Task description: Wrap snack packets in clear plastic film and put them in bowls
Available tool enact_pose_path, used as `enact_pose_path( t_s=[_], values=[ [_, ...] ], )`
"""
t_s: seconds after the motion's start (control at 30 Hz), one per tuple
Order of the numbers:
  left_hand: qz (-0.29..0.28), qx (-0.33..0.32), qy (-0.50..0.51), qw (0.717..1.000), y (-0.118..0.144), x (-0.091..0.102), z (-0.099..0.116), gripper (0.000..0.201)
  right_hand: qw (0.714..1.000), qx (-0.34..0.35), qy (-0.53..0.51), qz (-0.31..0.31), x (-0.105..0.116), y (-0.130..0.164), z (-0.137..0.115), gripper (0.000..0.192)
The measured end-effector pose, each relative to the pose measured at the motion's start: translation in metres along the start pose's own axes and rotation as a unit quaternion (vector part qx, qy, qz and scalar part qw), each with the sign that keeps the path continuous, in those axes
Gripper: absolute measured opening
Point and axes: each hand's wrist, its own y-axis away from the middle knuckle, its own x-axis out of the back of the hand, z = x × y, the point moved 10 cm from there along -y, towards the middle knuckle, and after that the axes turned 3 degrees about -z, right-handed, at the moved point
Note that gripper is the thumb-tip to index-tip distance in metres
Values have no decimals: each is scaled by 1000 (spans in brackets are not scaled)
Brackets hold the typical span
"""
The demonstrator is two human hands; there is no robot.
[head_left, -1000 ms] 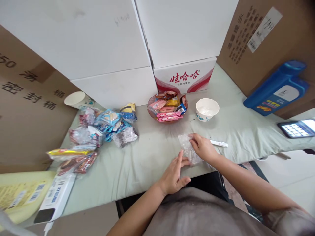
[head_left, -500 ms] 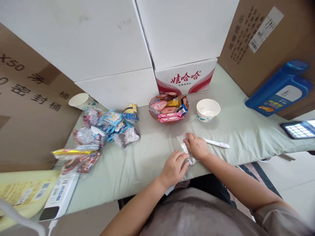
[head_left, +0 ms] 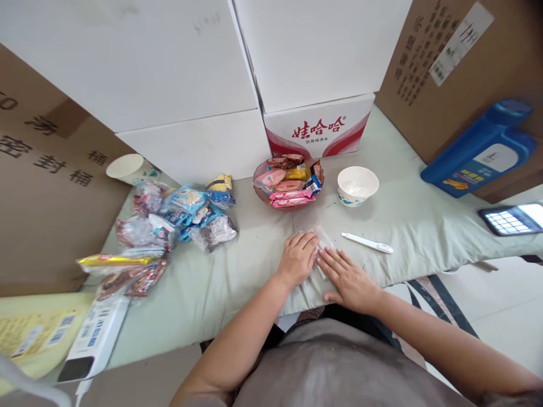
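**Both palms flat on a clear plastic bag**

The left hand and the right hand lie side by side on the pale green cloth, fingers spread and flat, gripping nothing. Between and beneath them lies a small clear plastic bag, pressed against the cloth; only its crinkled far edge shows past the fingertips, the rest is covered.

The bag looks thin, very light and limp, so it would likely slide on the cloth and crumple or spring back when released. A pinch at the exposed far edge or a corner seems the best hold; a flat palm only pins it.

Just right of the right hand, apart from it, lies a white pen-shaped stick. Beyond the fingertips stand a dish of wrapped snacks and a white bowl. Well to the left of the left hand is a loose heap of snack packets, with a paper cup behind it.
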Motion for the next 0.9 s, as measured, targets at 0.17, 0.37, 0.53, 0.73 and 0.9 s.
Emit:
enact_pose_path(
  t_s=[0.17,0.37,0.53,0.73,0.9],
  values=[
    [-45,-4,-40,998,-1,-8,7,42,1000,-6,-5,-30,-11,33,-29,65],
    [-47,17,-55,997,0,-9,5,53,998,-38,-54,-18,2,32,-7,56],
    [-80,-49,-35,995,5,-12,17,51,995,-20,-93,19,14,34,-11,35],
    [-107,-84,-5,991,8,-12,23,49,988,10,-127,86,27,37,-21,18],
    [-114,-84,26,990,6,-13,22,51,984,26,-161,66,32,29,-20,15]
  ],
)
